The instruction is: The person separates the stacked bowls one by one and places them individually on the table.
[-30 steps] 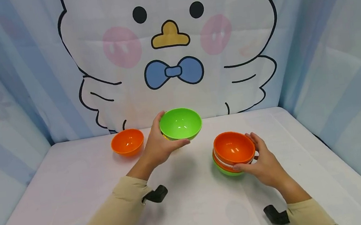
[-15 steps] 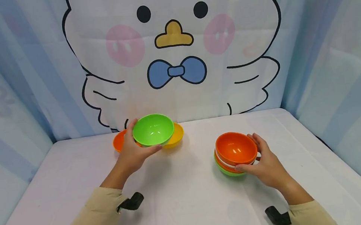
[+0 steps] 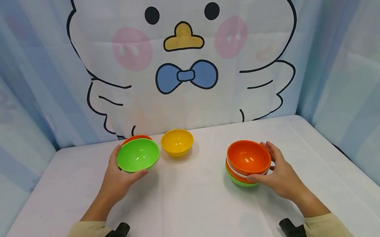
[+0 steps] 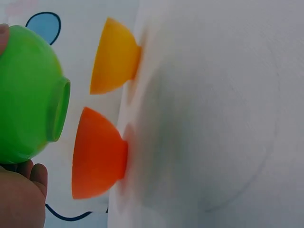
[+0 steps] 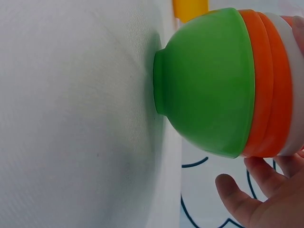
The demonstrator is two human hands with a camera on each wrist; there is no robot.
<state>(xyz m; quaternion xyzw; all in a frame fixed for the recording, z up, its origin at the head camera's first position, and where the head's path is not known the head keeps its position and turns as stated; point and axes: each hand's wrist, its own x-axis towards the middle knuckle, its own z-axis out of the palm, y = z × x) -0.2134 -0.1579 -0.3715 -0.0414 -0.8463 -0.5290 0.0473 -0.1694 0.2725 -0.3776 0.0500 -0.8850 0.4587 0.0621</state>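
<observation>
My left hand [image 3: 117,182] grips a green bowl [image 3: 138,155] by its side, thumb at the near rim. The left wrist view shows that bowl's foot raised off the table. Just behind it, an orange bowl [image 4: 97,154] stands on the table, mostly covered in the head view. A yellow bowl [image 3: 177,143] stands to the right of the orange one. At the right, my right hand [image 3: 282,174] holds a stack of several nested bowls: an orange bowl [image 3: 249,157] on top, white and orange between, a green bowl [image 5: 209,85] lowest. The stack's foot is right at the tabletop.
The table [image 3: 201,212] has a white cloth. Behind it hangs a cloth backdrop [image 3: 188,106] with a cartoon bird, and pale blue striped curtains [image 3: 355,74] close in both sides. Black camera mounts [image 3: 116,233] stick out from both sleeves.
My left hand has carried the green bowl leftward and lower, from in front of the yellow bowl to in front of the orange one. The yellow bowl is uncovered. My right hand stays on the stack.
</observation>
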